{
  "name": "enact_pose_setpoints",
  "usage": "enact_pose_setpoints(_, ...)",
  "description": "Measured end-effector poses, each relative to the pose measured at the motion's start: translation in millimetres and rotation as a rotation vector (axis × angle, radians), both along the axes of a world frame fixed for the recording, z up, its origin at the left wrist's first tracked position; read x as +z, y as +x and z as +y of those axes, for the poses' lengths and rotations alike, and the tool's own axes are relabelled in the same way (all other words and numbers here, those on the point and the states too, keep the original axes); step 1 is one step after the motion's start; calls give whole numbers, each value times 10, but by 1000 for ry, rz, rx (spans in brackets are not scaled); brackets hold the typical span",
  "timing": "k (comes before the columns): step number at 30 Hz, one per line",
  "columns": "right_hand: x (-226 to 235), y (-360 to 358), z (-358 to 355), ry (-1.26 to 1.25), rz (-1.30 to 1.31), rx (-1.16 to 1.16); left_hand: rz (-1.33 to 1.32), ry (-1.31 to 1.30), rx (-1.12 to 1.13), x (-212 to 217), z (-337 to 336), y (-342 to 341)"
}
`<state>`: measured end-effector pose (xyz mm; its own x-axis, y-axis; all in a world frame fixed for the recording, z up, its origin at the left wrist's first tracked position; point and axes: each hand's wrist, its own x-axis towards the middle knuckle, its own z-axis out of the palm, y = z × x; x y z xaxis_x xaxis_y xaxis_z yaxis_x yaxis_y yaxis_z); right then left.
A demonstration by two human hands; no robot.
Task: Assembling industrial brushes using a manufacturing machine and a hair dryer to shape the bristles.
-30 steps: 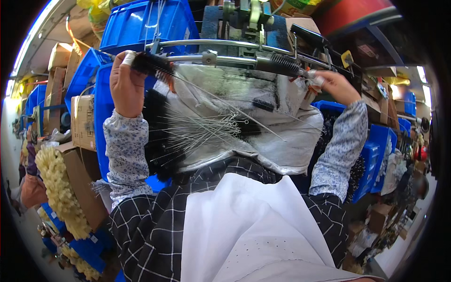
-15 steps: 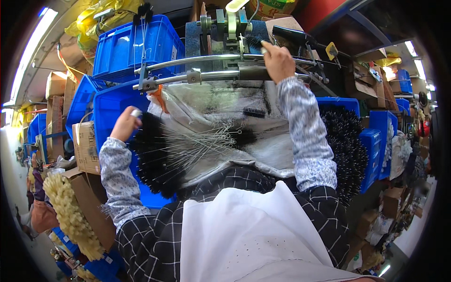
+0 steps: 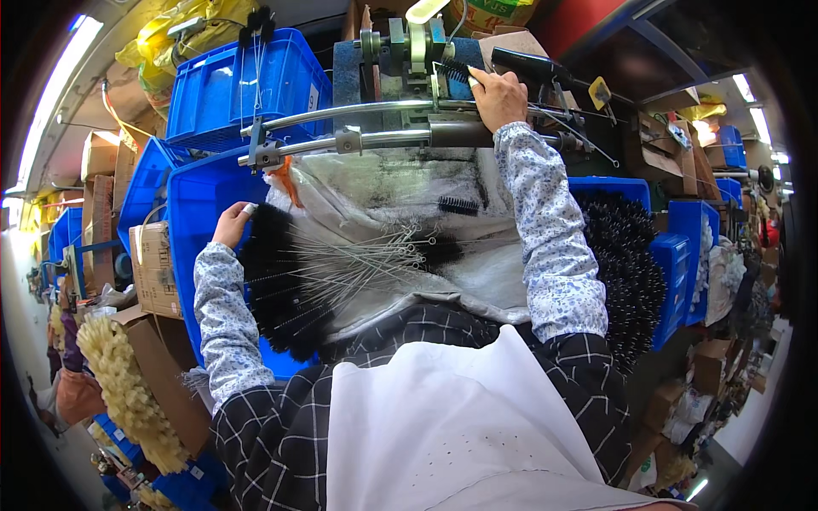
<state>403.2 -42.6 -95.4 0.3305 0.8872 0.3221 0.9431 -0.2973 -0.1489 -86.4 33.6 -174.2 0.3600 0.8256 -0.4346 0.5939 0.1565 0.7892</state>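
Note:
My right hand (image 3: 501, 100) is closed around a black-bristled wire brush (image 3: 455, 70), its bristles held beside the wheel of a small bench machine (image 3: 417, 48). The brush's thin wire stem (image 3: 588, 140) runs out past the hand to the right and ends in a loop. A fanned pile of similar brushes (image 3: 277, 285) lies across my lap, bristles to the left and looped stems toward the middle. My left hand (image 3: 231, 225), with white wrapping on a fingertip, is at the upper left edge of these bristles, fingers drawn together; what they pinch is hidden.
Two metal bars (image 3: 375, 139) cross in front of the machine. A grey cloth (image 3: 358, 183) covers my lap, with a short loose brush (image 3: 458, 205) on it. Blue bins (image 3: 192, 204) stand at left. More black brushes (image 3: 622, 272) are massed at right.
My left hand has moved in to the bristles of the pile. My right hand has shifted slightly left and up, and the brush in it now shows more clearly beside the wheel.

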Motion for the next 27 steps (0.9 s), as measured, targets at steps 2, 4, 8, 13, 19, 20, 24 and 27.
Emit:
enact_pose_setpoints(2,10,-25,4,-2,-9,5,19,-12,23,60,-18,19)
enact_pose_setpoints(4,-1,-25,-2,1,-17,9,36,-24,41,152,-28,66)
enact_pose_setpoints(8,-6,-5,16,-10,21,19,-71,-50,222,498,-99,204)
enact_pose_setpoints(13,-133,71,224,-28,-98,53,-424,15,425,654,-32,-18)
enact_pose_setpoints(19,-251,193,172,-17,-180,3,-557,325,611,845,-9,-324)
enact_pose_setpoints(20,-146,160,94,-39,-141,-54,-562,403,638,842,-3,-441)
enact_pose_setpoints(24,-126,154,-42,-73,-66,-172,-688,443,725,1343,-152,-408)
enact_pose_setpoints(27,-180,159,-4,41,159,-133,-804,446,698,1426,-154,-359)
